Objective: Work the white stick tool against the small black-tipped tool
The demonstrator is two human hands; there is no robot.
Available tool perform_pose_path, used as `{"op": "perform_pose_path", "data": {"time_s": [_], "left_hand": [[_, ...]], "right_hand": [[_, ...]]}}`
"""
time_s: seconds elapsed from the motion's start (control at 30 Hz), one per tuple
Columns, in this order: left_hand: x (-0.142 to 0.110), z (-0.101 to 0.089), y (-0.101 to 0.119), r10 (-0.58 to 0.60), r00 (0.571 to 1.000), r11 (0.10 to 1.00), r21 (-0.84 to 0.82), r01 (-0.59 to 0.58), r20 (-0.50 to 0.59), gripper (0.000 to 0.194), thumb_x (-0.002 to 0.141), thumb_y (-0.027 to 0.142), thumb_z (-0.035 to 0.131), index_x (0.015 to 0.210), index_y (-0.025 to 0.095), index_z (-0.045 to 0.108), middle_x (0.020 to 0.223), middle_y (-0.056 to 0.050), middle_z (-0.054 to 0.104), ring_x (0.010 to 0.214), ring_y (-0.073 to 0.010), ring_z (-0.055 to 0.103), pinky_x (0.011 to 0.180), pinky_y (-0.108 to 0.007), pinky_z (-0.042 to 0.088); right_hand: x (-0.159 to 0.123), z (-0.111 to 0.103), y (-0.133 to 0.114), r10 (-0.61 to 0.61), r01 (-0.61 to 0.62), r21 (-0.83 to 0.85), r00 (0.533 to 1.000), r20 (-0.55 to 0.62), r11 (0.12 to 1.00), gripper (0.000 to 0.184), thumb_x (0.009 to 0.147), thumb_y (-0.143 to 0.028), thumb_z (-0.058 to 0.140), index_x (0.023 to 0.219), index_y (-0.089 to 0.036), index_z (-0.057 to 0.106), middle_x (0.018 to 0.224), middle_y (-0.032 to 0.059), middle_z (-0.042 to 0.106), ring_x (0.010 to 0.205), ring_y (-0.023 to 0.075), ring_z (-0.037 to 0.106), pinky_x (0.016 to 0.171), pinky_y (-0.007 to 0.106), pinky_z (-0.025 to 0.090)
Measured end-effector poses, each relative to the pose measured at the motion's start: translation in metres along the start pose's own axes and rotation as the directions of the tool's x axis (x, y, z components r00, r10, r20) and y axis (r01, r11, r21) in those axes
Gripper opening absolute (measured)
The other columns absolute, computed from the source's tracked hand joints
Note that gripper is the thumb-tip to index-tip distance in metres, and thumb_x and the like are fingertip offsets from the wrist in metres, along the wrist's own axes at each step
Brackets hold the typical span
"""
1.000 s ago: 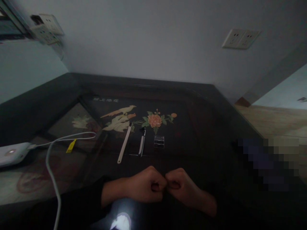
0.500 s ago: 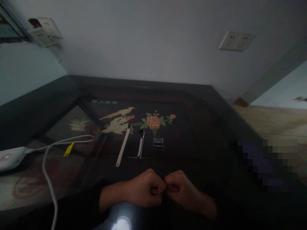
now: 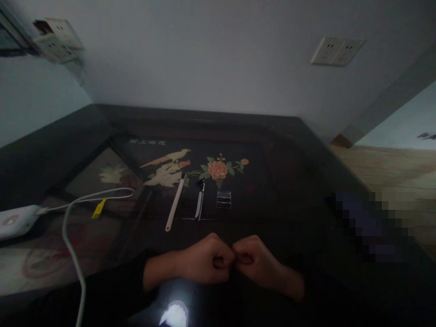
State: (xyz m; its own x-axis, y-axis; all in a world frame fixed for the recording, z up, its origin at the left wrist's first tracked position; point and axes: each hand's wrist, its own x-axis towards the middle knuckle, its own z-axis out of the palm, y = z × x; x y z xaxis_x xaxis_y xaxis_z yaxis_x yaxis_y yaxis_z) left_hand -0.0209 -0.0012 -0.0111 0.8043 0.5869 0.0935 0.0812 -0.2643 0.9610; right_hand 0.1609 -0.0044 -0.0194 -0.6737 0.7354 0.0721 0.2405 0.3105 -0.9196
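My left hand [image 3: 204, 262] and my right hand [image 3: 256, 264] rest as loose fists on the near part of a dark lacquered table [image 3: 289, 163], knuckles touching each other. I can see nothing between the curled fingers of either hand. Just beyond them lie a long pale stick-like tool [image 3: 175, 202], a small dark-handled blade [image 3: 199, 204] and a little clear box [image 3: 224, 199], side by side and untouched.
The table top bears an inlaid bird and flower picture [image 3: 190, 165]. A white device [image 3: 15, 221] with a white cable [image 3: 71, 245] and yellow tag [image 3: 99, 208] sits at the left. Wall sockets [image 3: 337, 51] are on the wall behind. A bright light spot [image 3: 173, 314] glows below my hands.
The view has shifted slightly; my fists stay pressed together in the same place and nothing on the table has moved.
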Motion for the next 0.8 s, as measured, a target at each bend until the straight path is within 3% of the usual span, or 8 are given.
{"op": "perform_pose_path", "data": {"time_s": [0.8], "left_hand": [[-0.0011,-0.0004,-0.0001,-0.014,1.000,1.000,0.012,0.014,0.006,0.027,0.058,-0.001,0.047,0.050,0.018,0.029,0.049,0.009,0.024,0.045,-0.0050,0.022,0.044,-0.021,0.019]], "right_hand": [[0.0009,-0.0016,-0.0028,0.024,-0.024,-0.024,1.000,0.001,0.999,0.032,0.056,0.000,0.045,0.051,-0.021,0.021,0.048,-0.0093,0.022,0.046,0.0066,0.023,0.046,0.024,0.017]]}}
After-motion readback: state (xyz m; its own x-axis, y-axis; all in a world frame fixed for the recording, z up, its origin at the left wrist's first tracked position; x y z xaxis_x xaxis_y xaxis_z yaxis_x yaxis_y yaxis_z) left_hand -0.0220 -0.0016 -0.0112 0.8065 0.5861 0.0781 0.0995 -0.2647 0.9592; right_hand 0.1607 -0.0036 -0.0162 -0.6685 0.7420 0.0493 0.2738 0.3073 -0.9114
